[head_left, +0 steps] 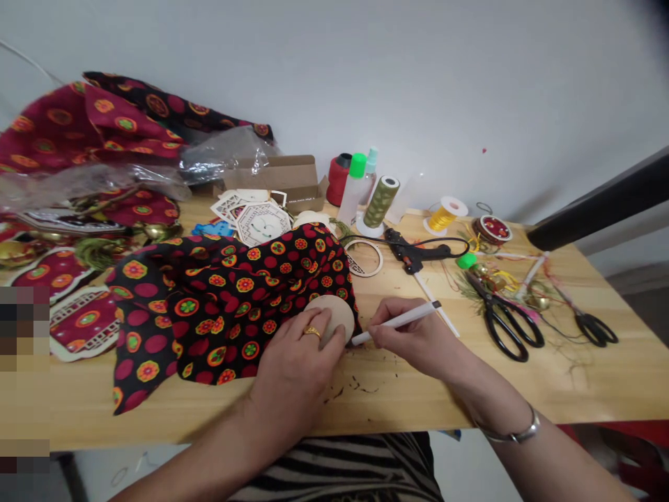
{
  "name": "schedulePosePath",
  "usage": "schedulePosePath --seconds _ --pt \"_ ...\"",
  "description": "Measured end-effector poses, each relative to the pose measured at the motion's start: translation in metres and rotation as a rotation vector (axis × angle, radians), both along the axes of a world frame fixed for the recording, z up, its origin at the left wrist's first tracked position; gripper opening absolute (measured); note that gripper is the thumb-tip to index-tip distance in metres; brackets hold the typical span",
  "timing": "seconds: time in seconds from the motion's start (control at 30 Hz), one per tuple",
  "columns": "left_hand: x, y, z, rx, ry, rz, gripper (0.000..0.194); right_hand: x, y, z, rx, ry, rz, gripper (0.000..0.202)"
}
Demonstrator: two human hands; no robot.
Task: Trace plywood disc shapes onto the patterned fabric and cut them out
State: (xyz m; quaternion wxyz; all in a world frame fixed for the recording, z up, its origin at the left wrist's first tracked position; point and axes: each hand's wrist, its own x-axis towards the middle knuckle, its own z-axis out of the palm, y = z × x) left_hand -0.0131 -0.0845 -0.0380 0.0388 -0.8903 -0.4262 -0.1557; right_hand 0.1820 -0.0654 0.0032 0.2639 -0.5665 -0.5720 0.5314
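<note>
My left hand (297,362), with a gold ring on one finger, presses a pale round disc (339,314) down on the black floral fabric (219,300). Its fingers curve over the disc and part of it is hidden beneath them. A white pen (402,321) is pinched in my right hand (410,341), slanting down to the left. The pen's tip is at the lower right edge of the disc, by the fabric's edge. The fabric lies rumpled across the wooden table (418,404).
A glue gun (410,254), green thread cone (381,202) and yellow spool (444,215) stand or lie behind my right hand. Black scissors (504,321) and small scissors (596,328) lie right. Cut-out wooden frames (261,222), a cardboard box (282,181) and red fabric (57,129) are behind left.
</note>
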Motion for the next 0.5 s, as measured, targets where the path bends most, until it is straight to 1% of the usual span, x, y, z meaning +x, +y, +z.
schedulePosePath --seconds 0.17,0.27,0.37,0.43,0.5 --pt "0.006 -0.002 0.007 -0.076 0.013 0.101 0.016 0.003 0.01 -0.002 -0.02 -0.002 0.011 0.006" --pt "0.008 -0.002 0.007 -0.085 0.01 0.114 0.013 0.009 0.018 -0.002 -0.04 0.018 -0.031 0.006" --pt "0.008 -0.002 0.006 -0.098 0.02 0.114 0.015 0.013 0.02 0.001 -0.028 0.026 -0.08 0.008" --pt "0.007 -0.002 0.006 -0.103 0.021 0.117 0.016 0.014 0.018 0.003 -0.024 0.018 -0.075 0.008" --pt "0.007 -0.002 0.006 -0.106 0.02 0.118 0.016 0.011 0.014 0.003 -0.021 0.014 -0.031 0.006"
